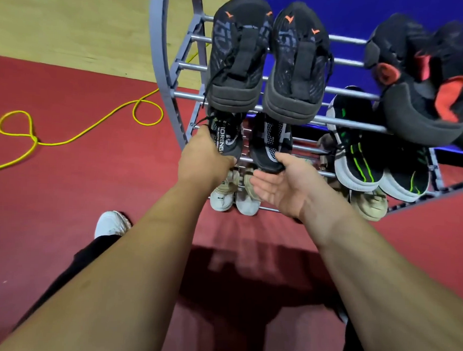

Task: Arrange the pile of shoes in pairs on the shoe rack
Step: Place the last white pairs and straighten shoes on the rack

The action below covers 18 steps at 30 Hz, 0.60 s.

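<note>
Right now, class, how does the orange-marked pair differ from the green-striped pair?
The orange-marked pair sits on the top shelf, left; the green-striped pair sits a shelf lower, right. The orange-marked pair has dark grey soles; the green-striped pair has white soles. Both are black, shoes side by side.

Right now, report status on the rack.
Left hand grips black shoe on rack. Right hand holds its mate by heel. Top pair overhangs both.
</note>
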### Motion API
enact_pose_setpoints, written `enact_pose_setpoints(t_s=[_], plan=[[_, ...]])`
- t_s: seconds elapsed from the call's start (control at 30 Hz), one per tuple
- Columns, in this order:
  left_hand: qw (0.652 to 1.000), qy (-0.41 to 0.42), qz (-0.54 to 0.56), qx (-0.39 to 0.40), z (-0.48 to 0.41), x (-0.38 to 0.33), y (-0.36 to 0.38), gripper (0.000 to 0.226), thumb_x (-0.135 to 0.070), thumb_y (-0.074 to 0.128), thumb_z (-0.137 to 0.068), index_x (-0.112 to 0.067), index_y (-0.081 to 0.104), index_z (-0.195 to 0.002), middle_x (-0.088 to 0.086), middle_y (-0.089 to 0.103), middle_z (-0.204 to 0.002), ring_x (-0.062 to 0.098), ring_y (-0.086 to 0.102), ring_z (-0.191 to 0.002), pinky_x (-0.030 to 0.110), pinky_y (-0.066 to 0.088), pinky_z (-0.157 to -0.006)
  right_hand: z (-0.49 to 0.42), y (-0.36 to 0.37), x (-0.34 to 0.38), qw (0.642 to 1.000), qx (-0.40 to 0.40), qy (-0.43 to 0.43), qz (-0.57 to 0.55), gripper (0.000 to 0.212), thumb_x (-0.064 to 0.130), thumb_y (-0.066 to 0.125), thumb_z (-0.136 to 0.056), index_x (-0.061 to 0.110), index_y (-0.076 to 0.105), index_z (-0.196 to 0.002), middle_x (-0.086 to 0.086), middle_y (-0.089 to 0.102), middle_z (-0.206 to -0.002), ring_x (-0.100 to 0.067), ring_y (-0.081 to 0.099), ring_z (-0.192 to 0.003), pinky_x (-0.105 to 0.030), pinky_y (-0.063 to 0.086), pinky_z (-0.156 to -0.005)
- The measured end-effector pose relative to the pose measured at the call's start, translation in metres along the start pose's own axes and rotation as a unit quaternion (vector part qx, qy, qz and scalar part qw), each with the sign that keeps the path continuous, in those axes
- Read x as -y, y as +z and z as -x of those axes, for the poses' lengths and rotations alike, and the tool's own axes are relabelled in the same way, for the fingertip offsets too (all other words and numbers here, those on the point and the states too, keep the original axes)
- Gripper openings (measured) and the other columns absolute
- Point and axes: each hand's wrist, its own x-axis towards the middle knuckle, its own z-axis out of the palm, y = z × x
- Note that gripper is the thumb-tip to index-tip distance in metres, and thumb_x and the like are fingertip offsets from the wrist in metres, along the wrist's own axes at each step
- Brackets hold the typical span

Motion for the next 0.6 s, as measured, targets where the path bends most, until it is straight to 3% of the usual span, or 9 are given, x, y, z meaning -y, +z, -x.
enact_pose_setpoints(t_s=[0.2,0.4,0.6], plan=[[0.999,0.012,0.03,-0.006,0.004,-0.004,0.006,0.047,-0.026,0.082,-0.079,-0.018,0.051,-0.113,-0.007,0.064,-0.1,0.024,0.064,-0.102,0.027,0.042,-0.077,-0.01,0.006,-0.01,0.999,-0.02,-0.032,-0.01,0.044,0.035,0.046,-0.108,0.013,0.054,-0.145,-0.013,0.077,-0.108,-0.023,0.078,-0.07,-0.028,0.059,-0.054],[0.999,0.015,0.033,-0.016,0.003,-0.004,0.008,0.05,-0.028,0.083,-0.078,-0.018,0.052,-0.116,-0.003,0.07,-0.111,0.025,0.065,-0.106,0.035,0.052,-0.087,-0.006,0.004,-0.008,0.999,-0.002,-0.039,-0.003,0.036,0.031,0.048,-0.108,0.007,0.062,-0.13,-0.009,0.078,-0.096,-0.019,0.074,-0.073,-0.03,0.056,-0.062],[0.999,0.02,0.03,-0.01,0.002,-0.002,0.012,0.054,-0.028,0.082,-0.078,-0.018,0.05,-0.12,0.0,0.065,-0.119,0.026,0.063,-0.11,0.038,0.052,-0.091,-0.007,0.004,-0.01,0.999,0.006,-0.052,0.001,0.034,0.027,0.051,-0.106,0.008,0.061,-0.132,-0.007,0.078,-0.094,-0.016,0.074,-0.068,-0.027,0.056,-0.057]])
